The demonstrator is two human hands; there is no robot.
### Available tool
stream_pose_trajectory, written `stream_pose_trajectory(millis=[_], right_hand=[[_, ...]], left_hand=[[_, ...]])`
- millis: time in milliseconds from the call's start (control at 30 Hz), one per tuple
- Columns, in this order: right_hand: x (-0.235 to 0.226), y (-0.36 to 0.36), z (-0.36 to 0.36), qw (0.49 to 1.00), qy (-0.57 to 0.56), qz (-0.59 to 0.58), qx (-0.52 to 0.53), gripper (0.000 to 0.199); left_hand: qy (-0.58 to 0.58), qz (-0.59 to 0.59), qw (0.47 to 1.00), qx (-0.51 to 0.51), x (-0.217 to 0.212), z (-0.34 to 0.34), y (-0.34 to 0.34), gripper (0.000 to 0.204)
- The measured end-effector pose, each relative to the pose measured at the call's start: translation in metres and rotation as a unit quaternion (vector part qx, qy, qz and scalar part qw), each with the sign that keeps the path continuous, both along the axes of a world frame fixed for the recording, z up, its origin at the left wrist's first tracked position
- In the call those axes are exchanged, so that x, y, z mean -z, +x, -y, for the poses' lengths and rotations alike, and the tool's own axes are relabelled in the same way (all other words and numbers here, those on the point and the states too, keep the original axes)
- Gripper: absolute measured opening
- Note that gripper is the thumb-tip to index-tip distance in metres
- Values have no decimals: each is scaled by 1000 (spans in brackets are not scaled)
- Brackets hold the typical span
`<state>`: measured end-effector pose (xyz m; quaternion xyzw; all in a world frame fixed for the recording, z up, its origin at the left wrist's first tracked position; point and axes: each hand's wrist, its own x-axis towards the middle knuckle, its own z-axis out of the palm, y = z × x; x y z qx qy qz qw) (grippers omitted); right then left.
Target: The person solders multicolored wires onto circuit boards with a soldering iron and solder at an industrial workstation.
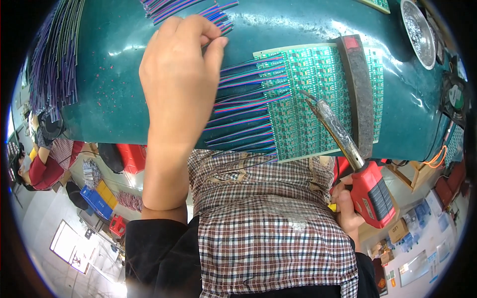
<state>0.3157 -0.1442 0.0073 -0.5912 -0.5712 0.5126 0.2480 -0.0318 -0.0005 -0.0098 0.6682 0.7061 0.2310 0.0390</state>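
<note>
Over the green mat, my left hand (181,62) is closed, thumb and index fingertips pinched beside the ends of a bundle of thin coloured wires (213,16). Whether a wire is between those fingertips is not visible. My right hand (348,211) grips a red soldering gun (373,198), partly hidden behind its body. The gun's tip points up and left above a green panel of small circuit boards (303,119). Several wire strands (243,107) run left from the panel's left edge, passing under my left wrist. A dark grey bar (357,94) lies across the panel's right side.
A thick hank of purple wires (57,64) hangs over the mat's left end. At the upper right are a metal bowl (418,35) with shiny bits, another board (376,4) and a small fan (454,95). Another person (44,169) sits at the far left.
</note>
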Motion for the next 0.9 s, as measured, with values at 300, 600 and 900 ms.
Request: stream_pose_trajectory(millis=[300,600,900], right_hand=[[0,5,-1,1000,10,4,-17,28],[-1,4,5,1000,6,3,17,27],[-4,4,2,999,8,16,-34,29]], left_hand=[[34,-99,993,63,16,-12,-14,12],[-39,114,993,2,-34,2,13,8],[-177,172,967,64,-26,37,52,12]])
